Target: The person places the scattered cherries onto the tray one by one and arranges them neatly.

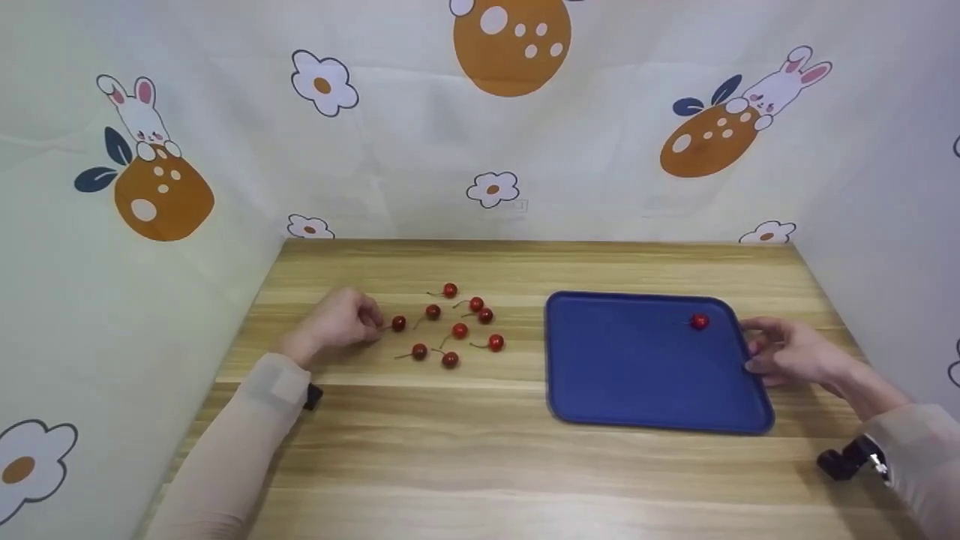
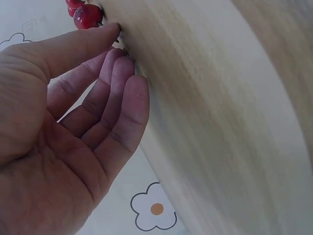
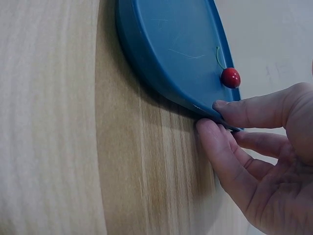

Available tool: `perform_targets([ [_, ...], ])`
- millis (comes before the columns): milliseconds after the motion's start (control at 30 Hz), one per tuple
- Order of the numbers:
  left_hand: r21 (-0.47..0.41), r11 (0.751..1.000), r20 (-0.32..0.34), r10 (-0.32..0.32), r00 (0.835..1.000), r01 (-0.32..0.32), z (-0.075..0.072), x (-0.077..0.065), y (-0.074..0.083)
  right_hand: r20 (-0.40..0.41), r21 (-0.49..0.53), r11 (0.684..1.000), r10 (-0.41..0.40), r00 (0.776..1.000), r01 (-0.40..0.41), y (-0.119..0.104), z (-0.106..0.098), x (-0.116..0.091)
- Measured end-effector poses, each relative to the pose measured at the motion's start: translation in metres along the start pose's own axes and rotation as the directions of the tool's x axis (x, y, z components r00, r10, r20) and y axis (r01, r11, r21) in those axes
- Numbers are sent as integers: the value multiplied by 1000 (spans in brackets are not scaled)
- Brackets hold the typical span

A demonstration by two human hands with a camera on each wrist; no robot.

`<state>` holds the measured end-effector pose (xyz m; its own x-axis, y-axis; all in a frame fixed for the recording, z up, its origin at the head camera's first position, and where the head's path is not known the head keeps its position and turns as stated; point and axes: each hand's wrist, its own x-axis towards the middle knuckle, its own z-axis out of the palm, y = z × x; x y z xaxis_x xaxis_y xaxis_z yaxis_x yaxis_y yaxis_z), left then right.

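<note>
My left hand (image 1: pixel 341 322) is at the left end of a loose group of red cherries with stems. Its thumb and forefinger meet at the stem of the leftmost cherry (image 1: pixel 398 323), which lies on the table. In the left wrist view, that dark red cherry (image 2: pixel 88 16) shows just beyond the thumb of the left hand (image 2: pixel 83 98). At the right, my right hand (image 1: pixel 795 352) grips the right rim of a blue tray (image 1: pixel 637 367), thumb over the edge and fingers beneath. One cherry (image 3: pixel 231 78) rests inside the tray near that rim, its stem pointing inward.
Several more cherries, among them one at the back (image 1: pixel 450 290) and one at the right (image 1: pixel 496 343), lie between the left hand and the tray. The wooden table (image 1: pixel 450 465) meets a patterned cloth wall (image 1: pixel 405 165) at the back and sides.
</note>
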<state>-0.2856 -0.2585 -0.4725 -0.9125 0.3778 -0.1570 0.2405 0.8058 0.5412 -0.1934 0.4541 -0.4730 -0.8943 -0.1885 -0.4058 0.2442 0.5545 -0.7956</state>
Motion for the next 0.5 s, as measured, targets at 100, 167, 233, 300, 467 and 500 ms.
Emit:
perform_targets([
  [100,14,1000,-10,22,1000,-22,1,0,0,-12,-22,1000,-3,1000,2,0,1,0],
  [167,20,999,-9,29,1000,-29,1,-1,0,-16,-32,999,-8,1000,8,0,1,0],
  [233,9,1000,-3,6,1000,-6,1,-2,1,-18,-36,999,-2,1000,2,0,1,0],
  [300,1,1000,5,-14,1000,14,1,-2,2,-16,-36,999,0,1000,0,1,1,0],
  [467,3,999,1,-47,999,47,2,0,4,-13,-33,999,-8,1000,7,0,1,0],
  [500,6,999,-4,-51,999,51,3,1,4,-13,-32,999,-8,1000,8,0,1,0],
])
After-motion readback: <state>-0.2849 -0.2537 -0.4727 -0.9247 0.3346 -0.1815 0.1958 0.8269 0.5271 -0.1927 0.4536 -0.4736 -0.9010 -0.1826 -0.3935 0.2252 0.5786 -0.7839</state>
